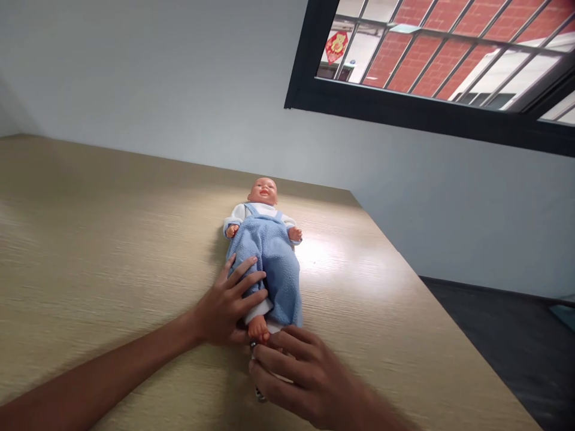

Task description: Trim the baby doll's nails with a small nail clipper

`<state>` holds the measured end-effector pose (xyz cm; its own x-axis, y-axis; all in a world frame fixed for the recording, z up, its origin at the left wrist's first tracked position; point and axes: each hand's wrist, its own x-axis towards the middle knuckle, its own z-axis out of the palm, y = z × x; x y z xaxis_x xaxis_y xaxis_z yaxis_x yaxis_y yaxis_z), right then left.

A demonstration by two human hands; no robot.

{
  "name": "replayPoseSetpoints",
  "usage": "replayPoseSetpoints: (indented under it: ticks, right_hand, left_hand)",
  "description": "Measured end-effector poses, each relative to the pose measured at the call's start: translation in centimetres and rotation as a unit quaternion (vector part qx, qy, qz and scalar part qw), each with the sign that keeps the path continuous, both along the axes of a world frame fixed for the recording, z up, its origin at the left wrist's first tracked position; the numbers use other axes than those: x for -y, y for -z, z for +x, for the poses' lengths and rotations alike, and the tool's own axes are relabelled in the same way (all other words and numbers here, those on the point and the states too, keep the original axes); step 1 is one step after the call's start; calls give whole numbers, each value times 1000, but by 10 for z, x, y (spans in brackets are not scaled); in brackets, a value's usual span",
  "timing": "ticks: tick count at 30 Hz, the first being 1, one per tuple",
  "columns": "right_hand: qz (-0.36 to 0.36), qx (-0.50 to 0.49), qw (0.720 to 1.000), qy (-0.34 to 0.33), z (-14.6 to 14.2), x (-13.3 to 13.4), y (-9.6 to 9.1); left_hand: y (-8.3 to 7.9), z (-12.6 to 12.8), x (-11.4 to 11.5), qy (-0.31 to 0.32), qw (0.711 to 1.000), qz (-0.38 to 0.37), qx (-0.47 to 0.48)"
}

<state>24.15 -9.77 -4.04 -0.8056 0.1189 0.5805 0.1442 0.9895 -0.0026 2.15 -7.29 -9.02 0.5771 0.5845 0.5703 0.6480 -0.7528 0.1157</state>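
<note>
Bare outstretched left forearm [103,377] low across the lower left of the view, wrist bent slightly, bare left hand [222,305] palm-down with spread fingers [247,269] angled up and right. Bare right hand [309,377] in from the lower right, back upward, curled fingers [274,359] pointing left, 2 hands almost touching.

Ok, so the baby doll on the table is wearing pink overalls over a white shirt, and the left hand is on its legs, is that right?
No, the overalls on the baby doll are blue, not pink, as the head view shows. The rest stands: it lies on the wooden table in a white shirt, with the left hand on its legs.
</note>
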Motion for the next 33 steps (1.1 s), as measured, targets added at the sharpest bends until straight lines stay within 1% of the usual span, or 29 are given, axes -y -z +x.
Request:
replayPoseSetpoints:
  ticks: [7, 14, 20, 25, 27, 30, 33]
  right_hand:
    - [2, -15, 1000, 8, -4, 0, -1]
    - [-7, -12, 1000, 22, -2, 2, 7]
    - [-14, -7, 1000, -5, 1, 0, 11]
    - [-30, -50, 998, 6, 1, -2, 11]
    - [-26, -84, 996, 11, 1, -1, 10]
    - [3, -147, 989, 7, 3, 0, 6]
    - [34, -196, 980, 25, 7, 3, 3]
  left_hand:
    - [-2, 1, 2, -14, 1000, -3, -4]
    - [0, -1, 2, -19, 1000, -4, -23]
    - [-2, -1, 2, -5, 1000, -13, -16]
    - [-6, 3, 4, -9, 1000, -14, 9]
    - [-8, 7, 7, 7, 1000, 4, 28]
    - [-10, 12, 11, 61, 996, 41, 41]
    - [-9, 15, 13, 105, 993, 31, 44]
